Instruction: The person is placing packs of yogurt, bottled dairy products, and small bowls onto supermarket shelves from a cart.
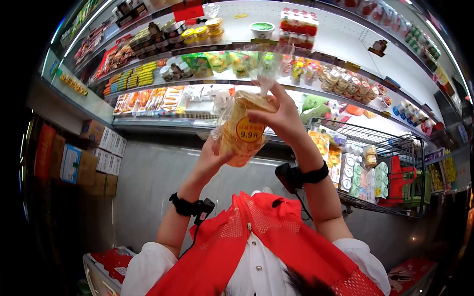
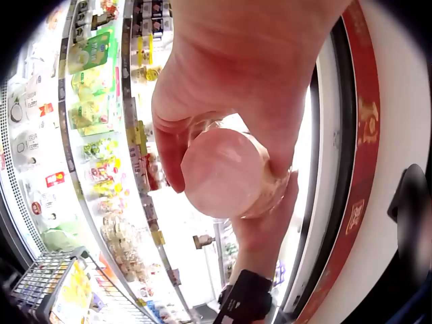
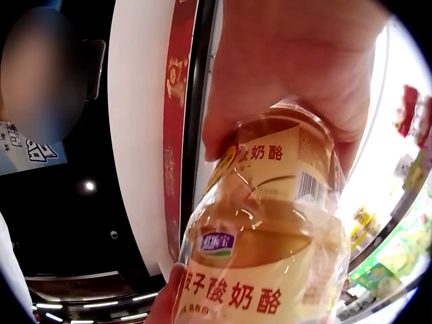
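Observation:
Both hands hold a clear bag of stacked yogurt cups (image 1: 236, 143), tilted in front of the chest. A round yellow-and-orange sticker (image 1: 249, 129) on its side reads 9.9元. My left hand (image 1: 208, 159) grips the lower end, thumb and fingers on opposite sides; in the left wrist view that hand (image 2: 233, 81) curls around the pale round base (image 2: 223, 174). At the top, my right hand (image 1: 282, 118) grips the bag just below its gathered plastic. Up close in the right wrist view, the cups (image 3: 260, 250) have cream labels with red characters.
A refrigerated shelf unit (image 1: 237, 81) with packaged food stands ahead. On the right is a wire shopping cart (image 1: 390, 143) loaded with packs of cups and cartons. Cardboard boxes (image 1: 101, 153) are stacked on the left, and a red-topped case (image 1: 111, 261) stands at lower left.

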A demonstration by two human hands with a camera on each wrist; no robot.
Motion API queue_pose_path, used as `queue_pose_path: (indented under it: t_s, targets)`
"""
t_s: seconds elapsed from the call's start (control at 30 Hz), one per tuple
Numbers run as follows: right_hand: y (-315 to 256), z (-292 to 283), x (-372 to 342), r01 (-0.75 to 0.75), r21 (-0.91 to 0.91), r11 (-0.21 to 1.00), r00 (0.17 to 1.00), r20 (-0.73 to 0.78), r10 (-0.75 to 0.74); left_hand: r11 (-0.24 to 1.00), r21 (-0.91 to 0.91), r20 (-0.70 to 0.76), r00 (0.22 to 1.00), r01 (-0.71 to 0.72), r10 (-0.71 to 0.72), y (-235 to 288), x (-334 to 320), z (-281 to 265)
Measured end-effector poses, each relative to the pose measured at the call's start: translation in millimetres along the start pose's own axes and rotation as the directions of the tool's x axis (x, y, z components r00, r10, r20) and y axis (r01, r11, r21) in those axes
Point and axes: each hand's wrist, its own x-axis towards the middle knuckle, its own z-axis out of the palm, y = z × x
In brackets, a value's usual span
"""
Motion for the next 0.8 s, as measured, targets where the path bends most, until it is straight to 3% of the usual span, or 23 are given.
queue_pose_path:
  t_s: [0.1, 0.2, 0.33, 0.43, 0.5, 0.57, 0.63, 0.67, 0.73, 0.77, 0.8]
  targets:
    - [28, 22, 21, -0.013, -0.042, 0.999, 0.992, -0.122, 0.007, 0.995, -0.085, -0.071, 0.996, 0.043, -0.049, 5, -7, -18]
    - [42, 30, 43, -0.129, 0.1, 0.987, 0.99, -0.042, 0.133, 0.974, -0.211, -0.061, 0.993, 0.081, -0.096, 3, 1, -42]
    - [71, 37, 82, -0.183, 0.127, 0.975, 0.982, -0.017, 0.186, 0.969, -0.233, -0.088, 0.99, 0.085, -0.108, 5, 24, -74]
    - [71, 39, 103, -0.418, 0.181, 0.89, 0.903, -0.025, 0.429, 0.965, -0.243, -0.067, 0.991, 0.099, -0.118, -7, 57, -107]
    - [106, 32, 126, -0.353, 0.394, 0.849, 0.935, 0.128, 0.33, 0.999, -0.025, -0.147, 0.989, 0.028, -0.031, -19, 87, -128]
    - [131, 19, 150, -0.326, 0.475, 0.817, 0.938, 0.056, 0.342, 0.997, 0.062, -0.115, 0.993, 0.046, -0.039, -17, 118, -146]
    - [138, 0, 185, -0.348, 0.395, 0.85, 0.927, 0.008, 0.376, 0.956, 0.275, -0.08, 0.994, 0.098, -0.079, -9, 159, -166]
    - [154, -12, 202, -0.321, 0.34, 0.884, 0.939, -0.004, 0.343, 0.956, 0.276, -0.075, 0.994, 0.095, -0.077, -4, 175, -175]
    - [157, -18, 234, -0.302, 0.33, 0.894, 0.933, -0.088, 0.348, 0.881, 0.364, -0.099, 0.953, 0.303, -0.287, 5, 201, -191]
    - [160, -21, 254, -0.29, 0.322, 0.901, 0.925, -0.148, 0.351, 0.883, 0.361, -0.096, 0.954, 0.301, -0.286, 5, 210, -203]
    - [167, -24, 275, -0.218, 0.255, 0.942, 0.928, -0.245, 0.281, 0.926, 0.307, -0.13, 0.973, 0.222, -0.19, 5, 214, -216]
